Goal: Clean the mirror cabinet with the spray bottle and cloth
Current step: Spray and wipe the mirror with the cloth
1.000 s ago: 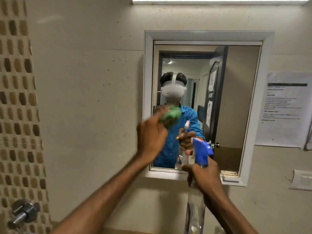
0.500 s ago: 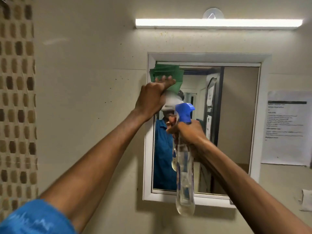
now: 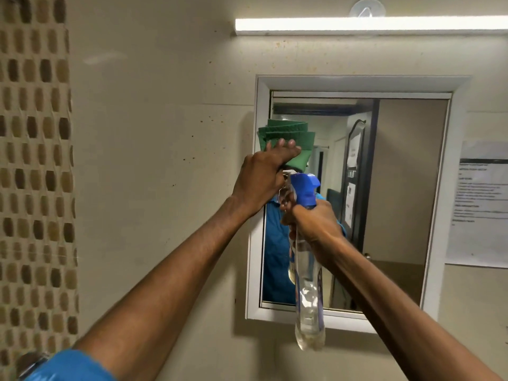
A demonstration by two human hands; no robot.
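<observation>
Lower now, the soft green cloth [image 3: 286, 144] is pressed flat near the mirror cabinet's [image 3: 354, 86] top-left corner by the left hand [image 3: 261, 177]; the light, slippery spray bottle [image 3: 308, 259] is gripped at its neck by the right hand [image 3: 313, 224].

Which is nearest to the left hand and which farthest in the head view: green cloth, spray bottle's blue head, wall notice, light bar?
1. Green cloth, under the left hand.
2. Blue spray head, just right.
3. Light bar, above.
4. Wall notice, far right.
</observation>
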